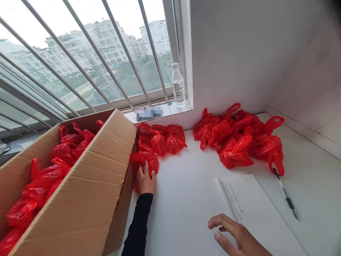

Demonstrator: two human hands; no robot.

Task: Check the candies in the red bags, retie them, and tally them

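The left hand [145,179] lies flat, fingers apart, on a red bag [144,160] beside the box [98,170]; the right hand [236,236] hovers open, holding nothing, near the paper [255,209].

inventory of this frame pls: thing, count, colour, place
brown cardboard box: one, left, open, filled with tied red plastic bags.
small pile of red plastic bags: several, beside the box, by the wall.
large pile of red plastic bags: many, right of centre.
white paper sheet: one, printed column, front right.
black-and-white pen: one, right of sheet.
clear plastic water bottle: one, windowsill.
white table: one.
left hand: black sleeve, on a red bag.
right hand: open, over the table.
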